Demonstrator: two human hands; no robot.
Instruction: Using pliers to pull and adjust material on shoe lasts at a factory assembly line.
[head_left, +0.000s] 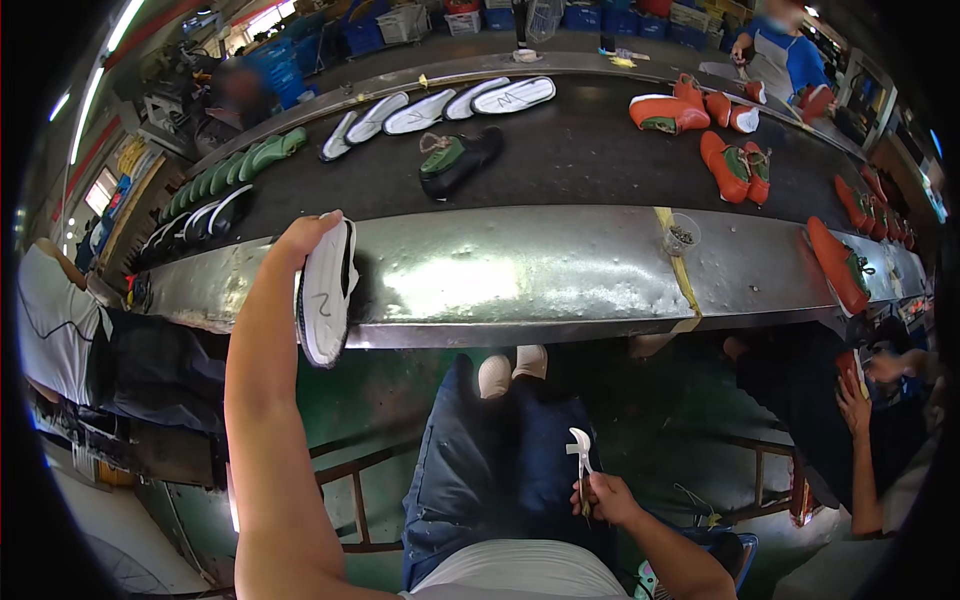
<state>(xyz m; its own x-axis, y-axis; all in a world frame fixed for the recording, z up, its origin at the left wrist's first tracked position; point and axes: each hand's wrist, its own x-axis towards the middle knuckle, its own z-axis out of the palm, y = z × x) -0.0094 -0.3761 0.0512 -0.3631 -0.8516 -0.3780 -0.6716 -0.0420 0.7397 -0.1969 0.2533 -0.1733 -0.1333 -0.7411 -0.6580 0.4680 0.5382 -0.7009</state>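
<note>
My left hand (312, 234), arm stretched forward, is closed on one end of a white-bottomed shoe upper (326, 296) at the metal edge of the bench. Its pale underside, marked with a dark line, faces me; its lower end hangs past the edge. Over my lap, my right hand (606, 498) is closed round the handles of silver lasting pincers (581, 452), their hooked head pointing up. Beyond the left hand, a black and green shoe (460, 160) with laces lies on the dark belt. A clear cup of small nails (682, 235) sits on the metal ledge.
White-bottomed uppers (420, 111) line the far belt; green ones (235, 165) lie left. Orange-red shoes (735, 168) stand right, one (838, 266) on the ledge. Co-workers sit left and right (855, 400); another (785, 60) stands across. A wooden rail (358, 500) is beside my legs.
</note>
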